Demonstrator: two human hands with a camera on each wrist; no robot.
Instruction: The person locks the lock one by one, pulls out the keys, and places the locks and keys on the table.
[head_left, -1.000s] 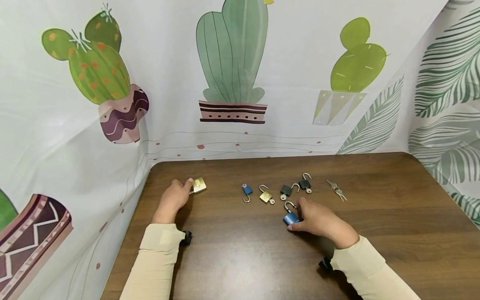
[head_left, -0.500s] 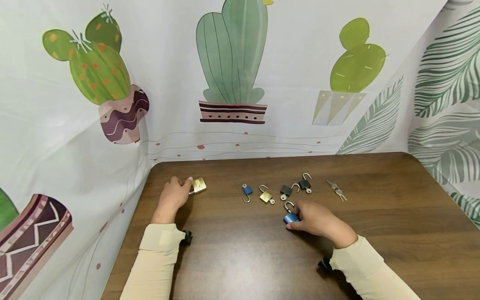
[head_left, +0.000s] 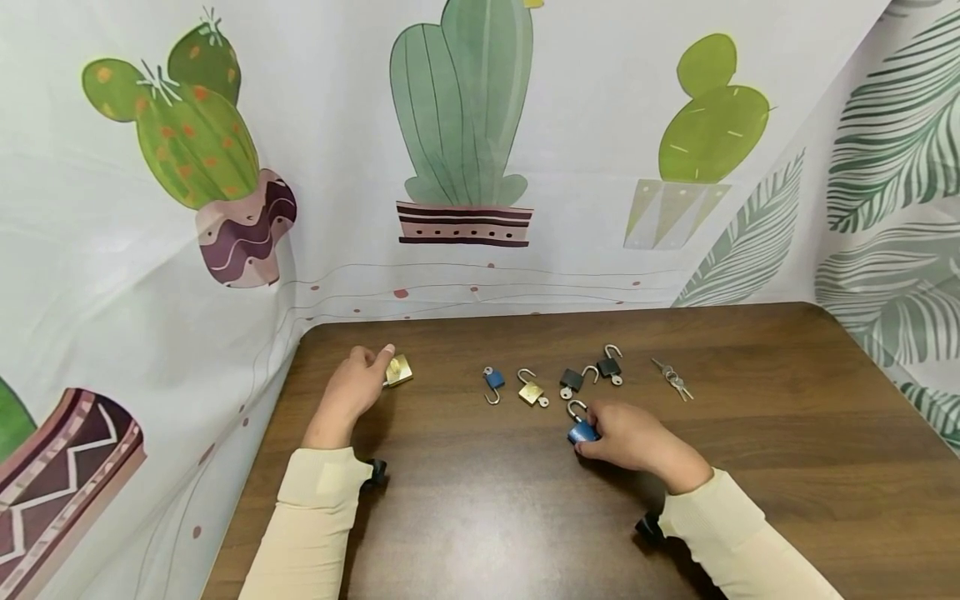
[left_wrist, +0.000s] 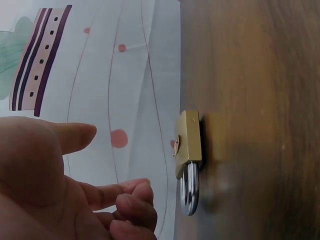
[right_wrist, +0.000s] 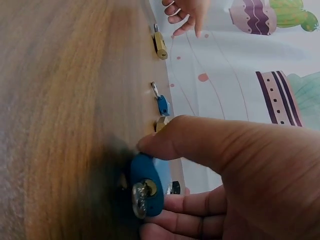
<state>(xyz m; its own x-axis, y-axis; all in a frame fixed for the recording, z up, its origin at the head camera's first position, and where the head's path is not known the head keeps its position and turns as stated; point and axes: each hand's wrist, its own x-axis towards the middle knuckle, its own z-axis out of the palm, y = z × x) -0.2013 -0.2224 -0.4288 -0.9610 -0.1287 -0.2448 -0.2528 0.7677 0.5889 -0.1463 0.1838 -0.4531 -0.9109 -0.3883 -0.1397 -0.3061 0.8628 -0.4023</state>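
My left hand (head_left: pixel 356 383) hovers just left of a large gold padlock (head_left: pixel 399 370), thumb and fingers spread. In the left wrist view, the fingers are apart from this gold padlock (left_wrist: pixel 188 142), which lies on the wood with its metal shackle (left_wrist: pixel 189 192) in its body. My right hand (head_left: pixel 637 437) holds a blue padlock (head_left: pixel 582 432) between thumb and fingers; its shackle stands open. The right wrist view shows a key (right_wrist: pixel 139 200) in the underside of the blue padlock (right_wrist: pixel 149 175). The thumb lies along one edge, and other fingers curl on the far side.
Behind the right hand lie a small blue padlock (head_left: pixel 493 379), a small gold padlock (head_left: pixel 531 393) and two black padlocks, one nearer (head_left: pixel 572 381) and one farther (head_left: pixel 609 367). Their shackles are open. Loose keys (head_left: pixel 675 380) lie at the right. A cactus-print cloth (head_left: pixel 337 208) hangs behind the table.
My left hand has come off the large gold padlock, its fingers lifting slightly. My right hand stays on the blue padlock almost unmoved.
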